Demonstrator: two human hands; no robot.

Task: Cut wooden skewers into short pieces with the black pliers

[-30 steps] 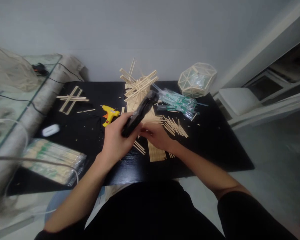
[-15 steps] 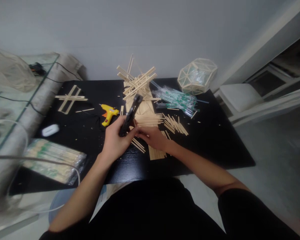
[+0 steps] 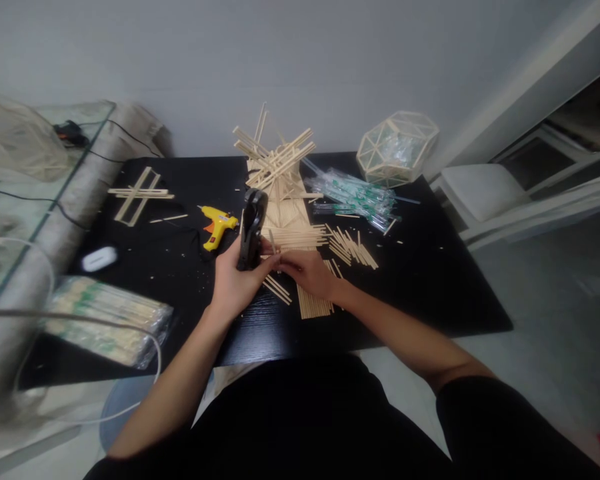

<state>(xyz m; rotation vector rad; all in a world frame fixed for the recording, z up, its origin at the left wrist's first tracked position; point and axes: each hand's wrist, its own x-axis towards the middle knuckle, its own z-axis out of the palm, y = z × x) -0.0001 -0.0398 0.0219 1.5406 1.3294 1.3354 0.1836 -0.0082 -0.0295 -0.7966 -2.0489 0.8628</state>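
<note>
A black hand tool [image 3: 253, 230] stands tilted in my left hand [image 3: 234, 279], whose fingers are wrapped round it. My right hand [image 3: 307, 272] is closed in a pinch, its fingertips meeting my left fingertips; what they pinch is too small to make out. Under and behind both hands lies a flat panel of wooden sticks [image 3: 314, 305], with a bundle of loose sticks [image 3: 300, 237] across it. Short cut sticks [image 3: 353, 247] lie to the right. Crossed stick frames [image 3: 279, 160] are piled at the panel's far end.
On the black table [image 3: 410, 287] are a yellow glue gun [image 3: 219, 227], a crossed stick frame [image 3: 140, 195], a white case [image 3: 99, 259], a bag of sticks [image 3: 107, 320], plastic wrappers [image 3: 357, 197] and a faceted stick ball [image 3: 397, 148]. A white cable hangs at the left.
The black tool has turned more upright in my left hand, its top shifting left. My right hand stays pinched beside my left, and the view has shifted slightly.
</note>
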